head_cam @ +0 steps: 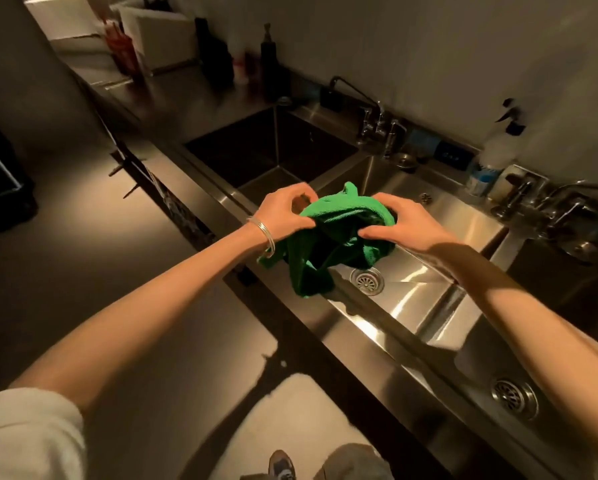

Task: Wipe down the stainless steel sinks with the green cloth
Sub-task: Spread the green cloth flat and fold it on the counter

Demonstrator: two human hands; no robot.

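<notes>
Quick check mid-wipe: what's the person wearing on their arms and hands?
Both hands are bare, no gloves. The left hand has thin silver bangles at the wrist, and a pale sleeve is pushed up above the elbow. The right hand and forearm show no jewellery or sleeve.

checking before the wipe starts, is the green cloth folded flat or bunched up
Bunched up. The green cloth hangs crumpled between the left hand and right hand, loose ends drooping above the middle sink.

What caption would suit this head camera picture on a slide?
Both hands, left and right, hold a crumpled green cloth above a stainless steel sink.
</notes>
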